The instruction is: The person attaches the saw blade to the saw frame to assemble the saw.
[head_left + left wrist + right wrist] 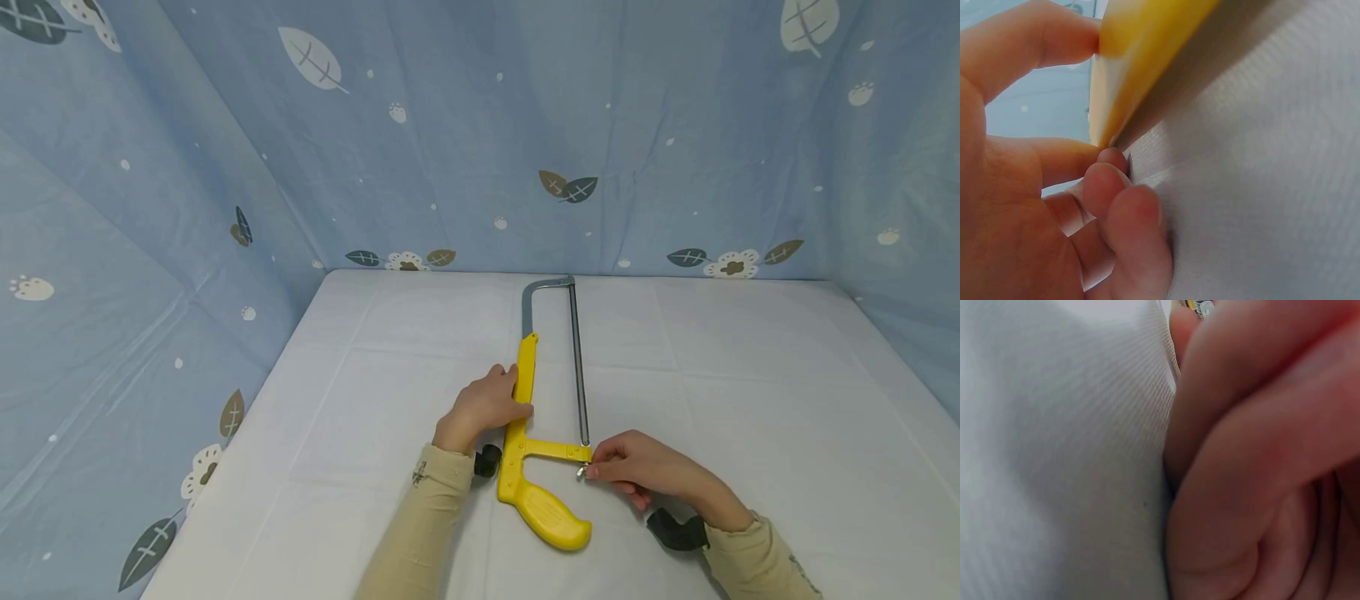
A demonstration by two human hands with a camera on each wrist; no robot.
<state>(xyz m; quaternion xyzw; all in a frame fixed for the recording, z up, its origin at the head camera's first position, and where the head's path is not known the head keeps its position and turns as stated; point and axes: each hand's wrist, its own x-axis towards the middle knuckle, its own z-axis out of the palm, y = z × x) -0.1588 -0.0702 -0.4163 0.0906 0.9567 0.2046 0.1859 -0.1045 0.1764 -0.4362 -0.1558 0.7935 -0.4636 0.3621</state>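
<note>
One hacksaw (536, 433) lies flat on the white cloth (750, 392) of the table, near the cloth's front edge and roughly midway between its left and right sides. The saw has one yellow frame bar, one yellow grip pointing back toward the person, one grey metal bow at the far end, and one thin blade (578, 367) running along the right side of the frame.

Two hands are at the saw. The left hand (482, 406) rests against the left side of the yellow frame bar, about halfway along it; its thumb and fingers are curled round the bar, the thumb over the top. The left wrist view shows the same: the fingers (1116, 194) tucked under the yellow edge (1141, 50) where it meets the cloth, the thumb pressing from above.

The right hand (648, 471) sits just to the right of the saw, at the near end of the blade, where the short yellow cross arm ends. Its fingertips are drawn together in a pinch on the small metal screw (582, 472) there. In the right wrist view the curled fingers (1260, 456) fill most of the picture, and only a glint of the metal piece (1204, 307) shows at the top.

Both forearms wear beige sleeves, one each.
</note>
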